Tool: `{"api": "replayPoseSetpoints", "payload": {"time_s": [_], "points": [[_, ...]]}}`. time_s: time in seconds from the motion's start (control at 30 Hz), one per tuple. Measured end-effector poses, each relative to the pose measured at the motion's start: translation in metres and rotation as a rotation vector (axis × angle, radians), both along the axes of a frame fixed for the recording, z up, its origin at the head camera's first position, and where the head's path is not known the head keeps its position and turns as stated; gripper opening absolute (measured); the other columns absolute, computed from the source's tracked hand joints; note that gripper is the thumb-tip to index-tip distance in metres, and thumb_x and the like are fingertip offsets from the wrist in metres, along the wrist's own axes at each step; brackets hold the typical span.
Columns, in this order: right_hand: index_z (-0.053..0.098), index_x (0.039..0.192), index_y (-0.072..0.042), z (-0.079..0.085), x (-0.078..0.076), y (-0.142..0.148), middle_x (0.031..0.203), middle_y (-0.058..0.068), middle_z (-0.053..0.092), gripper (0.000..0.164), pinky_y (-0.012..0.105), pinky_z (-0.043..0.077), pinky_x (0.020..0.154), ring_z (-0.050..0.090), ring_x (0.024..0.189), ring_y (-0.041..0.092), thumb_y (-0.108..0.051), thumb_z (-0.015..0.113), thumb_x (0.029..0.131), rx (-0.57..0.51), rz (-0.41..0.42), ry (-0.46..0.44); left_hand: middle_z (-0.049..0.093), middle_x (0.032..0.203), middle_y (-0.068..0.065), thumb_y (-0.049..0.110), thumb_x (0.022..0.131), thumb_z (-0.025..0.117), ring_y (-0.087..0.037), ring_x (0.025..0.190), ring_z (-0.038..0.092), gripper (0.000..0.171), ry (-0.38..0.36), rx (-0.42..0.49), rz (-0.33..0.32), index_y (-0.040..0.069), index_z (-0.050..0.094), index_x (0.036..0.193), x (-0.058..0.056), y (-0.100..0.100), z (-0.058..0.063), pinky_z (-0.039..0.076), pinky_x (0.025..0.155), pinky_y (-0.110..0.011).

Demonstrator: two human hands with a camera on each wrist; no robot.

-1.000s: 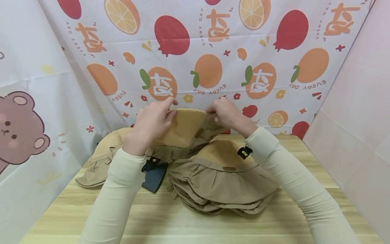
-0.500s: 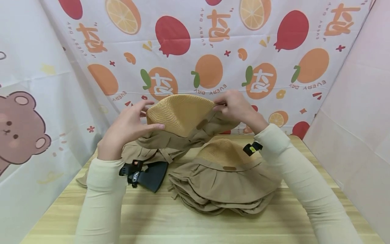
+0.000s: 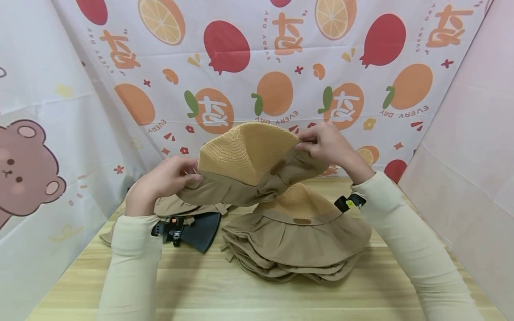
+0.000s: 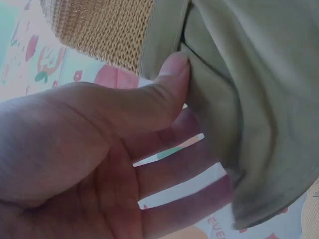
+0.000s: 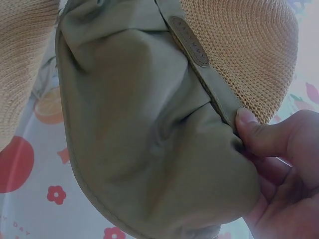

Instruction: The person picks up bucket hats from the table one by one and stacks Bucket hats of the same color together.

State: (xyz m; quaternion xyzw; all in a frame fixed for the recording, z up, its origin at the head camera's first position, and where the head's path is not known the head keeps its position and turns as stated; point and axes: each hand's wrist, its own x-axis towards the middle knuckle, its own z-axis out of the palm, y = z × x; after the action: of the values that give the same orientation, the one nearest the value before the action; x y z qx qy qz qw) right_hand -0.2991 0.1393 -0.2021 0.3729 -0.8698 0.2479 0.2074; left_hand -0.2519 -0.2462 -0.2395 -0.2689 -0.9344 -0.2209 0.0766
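Observation:
A sun hat (image 3: 237,154) with a yellow woven straw crown and a khaki cloth brim is held up above the table between both hands. My left hand (image 3: 162,180) pinches its left side where crown and brim join; in the left wrist view the thumb lies on the band and the other fingers are behind the brim. On the opposite side my right hand (image 3: 331,145) pinches the band, the thumb in front, near a small brown label (image 5: 189,41). Below stands a stack of similar hats (image 3: 297,243), its top partly hidden by the held hat's brim.
Behind my left wrist lies another khaki hat (image 3: 192,207), mostly covered. A dark blue fan-shaped piece (image 3: 202,232) lies on the wooden table (image 3: 225,294) beside it. Fruit-printed cloth (image 3: 305,49) hangs at the back, with white cloth walls on both sides.
The hat has been raised and shifted rightward, away from the hat at the left. My left hand moved from its top edge down to its left side; my right hand moved right with it.

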Motion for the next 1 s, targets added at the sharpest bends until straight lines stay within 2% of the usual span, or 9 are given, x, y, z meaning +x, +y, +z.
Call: {"api": "replayPoseSetpoints", "payload": {"time_s": [0.13, 0.23, 0.3, 0.4, 0.5, 0.67, 0.8, 0.9, 1.0], "points": [[0.074, 0.083, -0.011, 0.000, 0.004, 0.008, 0.067, -0.002, 0.062, 0.006, 0.025, 0.038, 0.052, 0.049, 0.056, 0.006, -0.014, 0.070, 0.086, -0.031, -0.039, -0.057, 0.054, 0.066, 0.001, 0.011, 0.090, 0.064, -0.014, 0.061, 0.048, 0.015, 0.055, -0.003, -0.019, 0.012, 0.057, 0.077, 0.001, 0.002, -0.001, 0.042, 0.059, -0.034], [0.076, 0.098, -0.012, 0.001, 0.008, 0.013, 0.087, -0.001, 0.071, 0.014, 0.028, 0.046, 0.060, 0.061, 0.070, 0.005, -0.014, 0.071, 0.085, -0.056, -0.081, -0.090, 0.053, 0.066, 0.000, 0.011, 0.091, 0.063, -0.015, 0.060, 0.048, 0.014, 0.098, 0.000, -0.011, 0.012, 0.056, 0.079, 0.003, 0.007, 0.002, 0.041, 0.059, -0.034], [0.076, 0.100, -0.012, 0.002, 0.011, 0.017, 0.088, 0.000, 0.071, 0.016, 0.029, 0.046, 0.060, 0.062, 0.072, 0.006, -0.015, 0.071, 0.085, -0.058, -0.103, -0.094, 0.053, 0.066, 0.000, 0.010, 0.091, 0.063, -0.015, 0.061, 0.048, 0.012, 0.132, 0.000, 0.002, 0.011, 0.057, 0.080, 0.007, 0.012, 0.004, 0.041, 0.060, -0.034], [0.076, 0.100, -0.012, 0.001, 0.017, 0.023, 0.086, 0.000, 0.072, 0.017, 0.030, 0.045, 0.059, 0.062, 0.070, 0.007, -0.016, 0.073, 0.084, -0.063, -0.121, -0.091, 0.052, 0.066, 0.000, 0.009, 0.091, 0.062, -0.016, 0.060, 0.047, 0.010, 0.189, 0.002, 0.022, 0.010, 0.057, 0.083, 0.013, 0.022, 0.005, 0.040, 0.059, -0.034], [0.076, 0.093, -0.013, -0.002, 0.023, 0.030, 0.079, -0.001, 0.070, 0.010, 0.031, 0.043, 0.058, 0.060, 0.067, 0.009, -0.017, 0.073, 0.084, -0.055, -0.148, -0.084, 0.050, 0.066, 0.000, 0.007, 0.092, 0.060, -0.016, 0.060, 0.046, 0.008, 0.232, -0.001, 0.035, 0.009, 0.056, 0.085, 0.019, 0.032, 0.003, 0.040, 0.058, -0.034], [0.076, 0.095, -0.013, -0.009, 0.032, 0.042, 0.081, 0.000, 0.071, 0.013, 0.034, 0.046, 0.061, 0.060, 0.070, 0.013, -0.020, 0.072, 0.084, -0.042, -0.212, -0.103, 0.048, 0.065, 0.001, 0.010, 0.093, 0.060, -0.015, 0.060, 0.045, 0.006, 0.248, -0.031, 0.066, 0.010, 0.059, 0.087, 0.026, 0.044, -0.002, 0.039, 0.058, -0.033], [0.076, 0.097, -0.012, -0.018, 0.038, 0.052, 0.081, 0.000, 0.071, 0.018, 0.035, 0.047, 0.061, 0.060, 0.069, 0.013, -0.023, 0.074, 0.083, -0.044, -0.251, -0.110, 0.054, 0.072, 0.001, 0.011, 0.091, 0.063, -0.016, 0.068, 0.048, 0.006, 0.271, -0.029, 0.060, 0.011, 0.063, 0.085, 0.027, 0.050, -0.008, 0.040, 0.063, -0.034], [0.076, 0.094, -0.012, -0.026, 0.041, 0.060, 0.077, -0.002, 0.070, 0.017, 0.032, 0.048, 0.062, 0.060, 0.067, 0.011, -0.022, 0.075, 0.081, -0.071, -0.248, -0.096, 0.058, 0.076, 0.002, 0.010, 0.089, 0.066, -0.017, 0.073, 0.051, 0.006, 0.303, -0.022, 0.043, 0.010, 0.065, 0.083, 0.027, 0.054, -0.014, 0.042, 0.067, -0.035], [0.076, 0.094, -0.011, -0.034, 0.045, 0.069, 0.078, -0.002, 0.070, 0.016, 0.024, 0.049, 0.063, 0.061, 0.069, 0.010, -0.022, 0.075, 0.082, -0.108, -0.236, -0.074, 0.061, 0.076, 0.001, 0.010, 0.088, 0.066, -0.017, 0.073, 0.053, 0.006, 0.303, -0.009, 0.032, 0.010, 0.066, 0.082, 0.028, 0.058, -0.020, 0.044, 0.067, -0.035]]}}
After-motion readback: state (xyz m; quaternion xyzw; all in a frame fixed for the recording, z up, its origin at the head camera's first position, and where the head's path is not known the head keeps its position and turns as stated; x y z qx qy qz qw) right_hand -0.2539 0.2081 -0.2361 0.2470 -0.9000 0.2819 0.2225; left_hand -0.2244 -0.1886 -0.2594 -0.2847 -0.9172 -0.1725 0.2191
